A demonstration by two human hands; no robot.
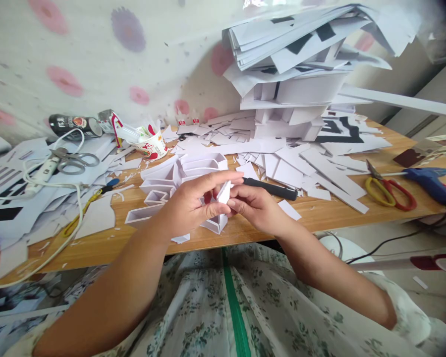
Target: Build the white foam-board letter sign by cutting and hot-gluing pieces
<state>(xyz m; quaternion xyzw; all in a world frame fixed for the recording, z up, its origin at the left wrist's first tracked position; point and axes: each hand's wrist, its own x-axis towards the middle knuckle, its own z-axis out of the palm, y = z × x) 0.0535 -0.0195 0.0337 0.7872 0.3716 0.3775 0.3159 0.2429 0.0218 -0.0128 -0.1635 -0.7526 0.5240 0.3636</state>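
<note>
Head view: left hand arched, thumb and fingers pinching a small white piece; right hand curled, thumb and fingers nearly closed on its lower end. Piece held above table. Black can, printed cup: lettering illegible.

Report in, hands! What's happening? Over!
Left hand and right hand: pinching small white board piece. White open-topped forms partly hidden behind hands. Black handle beyond right hand.
</note>
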